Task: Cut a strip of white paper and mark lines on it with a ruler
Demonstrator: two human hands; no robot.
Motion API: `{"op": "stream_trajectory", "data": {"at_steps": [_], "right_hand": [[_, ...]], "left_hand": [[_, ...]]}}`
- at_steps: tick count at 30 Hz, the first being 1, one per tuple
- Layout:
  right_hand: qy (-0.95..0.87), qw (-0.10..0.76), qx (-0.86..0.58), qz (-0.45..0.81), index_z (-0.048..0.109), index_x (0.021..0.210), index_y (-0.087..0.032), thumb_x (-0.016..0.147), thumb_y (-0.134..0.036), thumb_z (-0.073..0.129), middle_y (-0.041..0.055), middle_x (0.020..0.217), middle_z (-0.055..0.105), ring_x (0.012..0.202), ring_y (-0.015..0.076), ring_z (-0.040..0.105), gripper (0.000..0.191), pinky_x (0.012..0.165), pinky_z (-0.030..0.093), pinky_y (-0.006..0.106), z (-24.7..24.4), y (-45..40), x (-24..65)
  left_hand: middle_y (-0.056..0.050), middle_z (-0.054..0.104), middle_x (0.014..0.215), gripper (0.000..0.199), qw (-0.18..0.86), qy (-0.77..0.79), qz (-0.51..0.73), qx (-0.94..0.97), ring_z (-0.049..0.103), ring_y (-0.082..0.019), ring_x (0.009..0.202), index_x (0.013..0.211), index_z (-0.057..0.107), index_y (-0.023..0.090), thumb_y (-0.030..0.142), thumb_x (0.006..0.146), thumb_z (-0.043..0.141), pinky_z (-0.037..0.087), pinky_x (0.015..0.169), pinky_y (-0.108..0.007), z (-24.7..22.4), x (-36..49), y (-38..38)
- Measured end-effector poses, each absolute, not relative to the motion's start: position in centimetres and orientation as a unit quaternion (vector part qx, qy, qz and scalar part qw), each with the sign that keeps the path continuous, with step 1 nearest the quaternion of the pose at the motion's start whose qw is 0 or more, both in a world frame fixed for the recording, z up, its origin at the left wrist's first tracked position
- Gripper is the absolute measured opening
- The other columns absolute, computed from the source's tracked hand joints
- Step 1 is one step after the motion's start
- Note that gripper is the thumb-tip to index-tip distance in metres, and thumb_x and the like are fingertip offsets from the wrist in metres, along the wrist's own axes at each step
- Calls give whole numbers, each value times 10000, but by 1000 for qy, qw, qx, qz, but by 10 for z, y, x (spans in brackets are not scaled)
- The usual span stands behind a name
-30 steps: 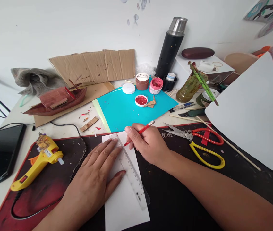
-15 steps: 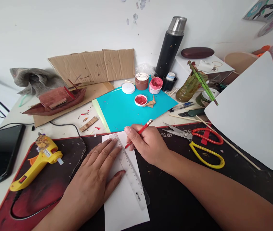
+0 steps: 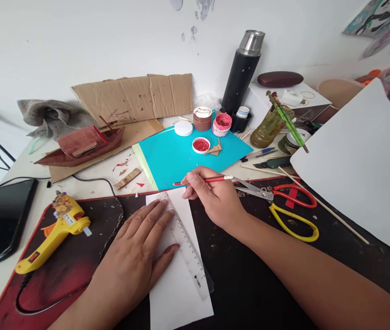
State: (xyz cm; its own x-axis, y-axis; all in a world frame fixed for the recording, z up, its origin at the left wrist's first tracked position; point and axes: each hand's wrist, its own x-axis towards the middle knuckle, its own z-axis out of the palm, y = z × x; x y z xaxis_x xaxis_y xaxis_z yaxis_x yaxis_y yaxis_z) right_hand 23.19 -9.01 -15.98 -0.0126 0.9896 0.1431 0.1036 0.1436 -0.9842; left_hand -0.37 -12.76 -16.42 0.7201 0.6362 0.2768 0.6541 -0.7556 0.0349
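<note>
My left hand (image 3: 140, 247) lies flat with its fingers spread, pressing a clear ruler (image 3: 189, 256) onto a strip of white paper (image 3: 167, 298). The ruler runs slantwise down the paper. My right hand (image 3: 211, 197) pinches a red pencil (image 3: 206, 180), held nearly level above the top edge of the paper, its tip pointing left over the edge of a blue sheet (image 3: 170, 160). Just right of that hand lie open scissors (image 3: 266, 195) with one red and one yellow handle; the hand partly covers their blades.
On the left are a yellow glue gun (image 3: 57, 229), its cord and a black phone (image 3: 4, 220). Paint jars (image 3: 202, 120), a model boat (image 3: 81, 146), cardboard (image 3: 140, 98) and a black flask (image 3: 241, 73) stand behind. A large white sheet (image 3: 359, 169) is at right.
My right hand has lifted the pencil off the ruler's edge and tilted it from slanting to nearly level. My left hand and the ruler have stayed in place.
</note>
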Motion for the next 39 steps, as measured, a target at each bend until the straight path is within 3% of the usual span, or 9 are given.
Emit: {"op": "stream_trajectory", "data": {"at_steps": [9,15,20,34,39], "right_hand": [[-583,477,-482,449,703,1023,-249,1126,-606,532,42,981,776,973,219,780,409,856,628,328,-165,-92,232],[-577,460,-480,475,713,1090,-257,1113,-651,522,50,1048,784,1019,239,802,438,859,648,338,-166,-90,233],[-543,485,-439,526,709,1071,-239,1067,-705,572,76,1215,796,995,231,830,486,869,670,352,-165,-89,230],[-515,470,-433,570,745,1115,-220,1027,-756,604,100,1187,837,967,214,836,561,872,688,360,-167,-89,226],[-508,469,-437,575,756,1124,-217,1031,-746,604,101,1168,840,939,208,838,558,867,690,358,-167,-89,226]], "left_hand": [[-187,708,1465,503,69,-353,-140,-922,682,-368,1312,1414,639,113,481,1114,475,529,1046,-506,-160,1,-133],[-201,745,1369,491,105,-360,-139,-917,701,-369,1231,1341,662,91,462,1133,418,509,1017,-503,-158,8,-139],[-191,756,1332,497,122,-360,-135,-915,693,-355,1190,1309,663,98,468,1148,372,494,1003,-490,-157,11,-144],[-213,737,1286,540,106,-361,-135,-917,687,-374,1139,1333,716,124,512,1131,398,521,936,-505,-160,28,-161],[-169,758,1241,452,78,-342,-147,-925,709,-353,1128,1316,727,176,468,1131,437,566,920,-497,-158,24,-153]]}}
